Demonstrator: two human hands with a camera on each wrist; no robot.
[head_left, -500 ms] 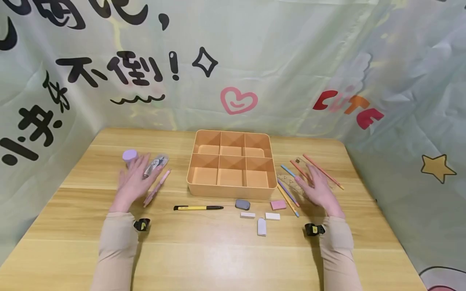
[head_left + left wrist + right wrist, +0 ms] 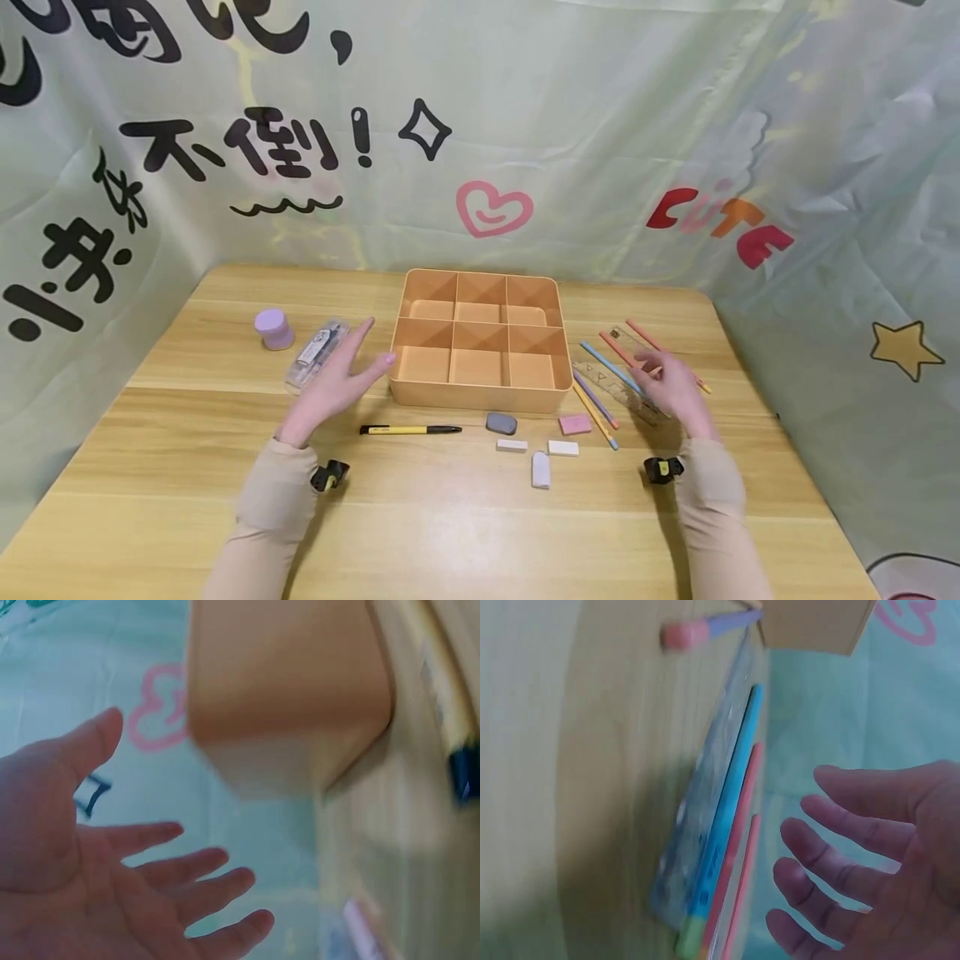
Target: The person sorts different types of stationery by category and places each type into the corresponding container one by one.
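Note:
With fingers spread, my left hand (image 2: 330, 396) hovers at the left front corner of an orange-tan six-compartment organizer box (image 2: 480, 395) and holds nothing. Behind that hand lie a clear plastic case (image 2: 318, 350) and a lilac round-topped container (image 2: 274, 328). A pink pen (image 2: 363, 930) shows low in the left wrist view; the hand hides it in the head view. Over on the right, my right hand (image 2: 673, 390) hangs above colored pencils and a clear ruler (image 2: 618, 382), its fingers loosely bent around nothing. A blue pencil (image 2: 730, 802) lies beside the ruler in the right wrist view.
In front of the box lie a yellow-and-black pen (image 2: 410, 430), a gray eraser (image 2: 501, 423), a pink eraser (image 2: 575, 425) and several white erasers (image 2: 540, 470). A printed cloth (image 2: 600, 167) hangs behind the wooden table (image 2: 450, 533).
My left hand has moved right, from over the lilac container and clear case towards the box. My right hand has shifted slightly right, its fingers more bent.

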